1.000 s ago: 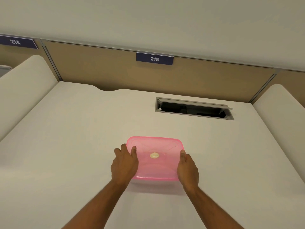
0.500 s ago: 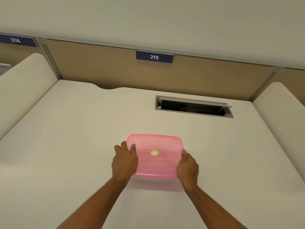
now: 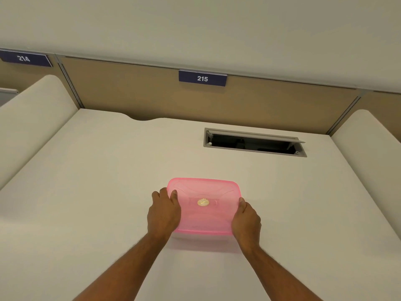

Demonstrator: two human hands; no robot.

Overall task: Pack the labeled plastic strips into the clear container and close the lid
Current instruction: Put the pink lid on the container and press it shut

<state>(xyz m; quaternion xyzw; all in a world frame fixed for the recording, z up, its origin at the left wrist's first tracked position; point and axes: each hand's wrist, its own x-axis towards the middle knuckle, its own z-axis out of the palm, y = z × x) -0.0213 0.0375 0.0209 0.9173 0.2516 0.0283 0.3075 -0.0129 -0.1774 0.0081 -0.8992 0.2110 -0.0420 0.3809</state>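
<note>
Both hands, left hand point(image 3: 164, 213) and right hand point(image 3: 246, 220), grip the pink lid point(image 3: 204, 206) on the desk point(image 3: 97, 192). The container beneath is barely visible, its contents hidden.

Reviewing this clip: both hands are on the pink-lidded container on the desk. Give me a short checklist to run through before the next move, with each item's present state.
1. Left hand grips the pink lid's left edge, fingers over the rim: ok.
2. Right hand grips the lid's right edge: ok.
3. Lid sits on the clear container: ok; fully snapped shut: cannot tell.
4. Labeled strips inside the container: cannot tell, the lid tints and blurs the contents.
5. No strips on the visible desk: ok.
6. Container well clear of the open cable hatch: ok.
</note>
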